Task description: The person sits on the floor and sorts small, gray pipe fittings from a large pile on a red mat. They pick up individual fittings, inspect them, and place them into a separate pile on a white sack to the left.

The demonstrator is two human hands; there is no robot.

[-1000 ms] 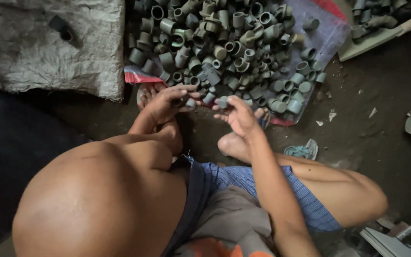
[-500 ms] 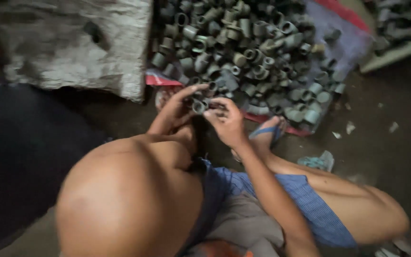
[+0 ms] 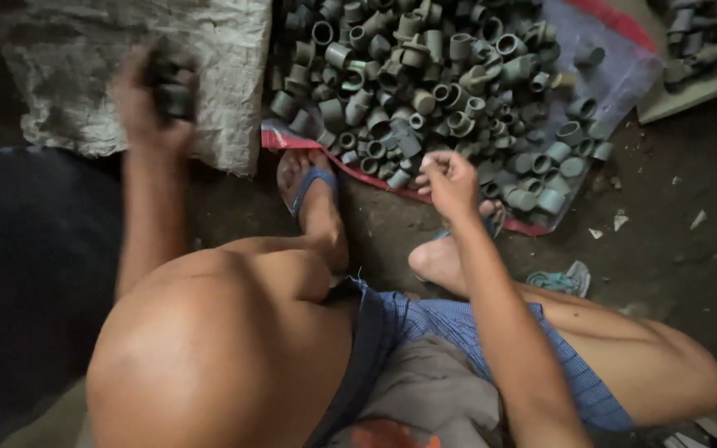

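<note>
Left hand (image 3: 147, 104) clamped on dark, blurred pipe fittings (image 3: 172, 87) over coarse woven sack (image 3: 217, 58) — right hand (image 3: 450, 178) loosely curled, grip unclear.

Left hand (image 3: 147, 104) gripping dark pipe fittings (image 3: 172, 87) over sack (image 3: 126, 50), right hand (image 3: 450, 178) at fittings pile (image 3: 433, 75)

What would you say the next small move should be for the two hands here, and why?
Probably the left hand lets go of the dark fittings it grips over the grey sack, since it is raised and blurred there, while the right hand already hovers at the pile of pipe fittings.
</note>
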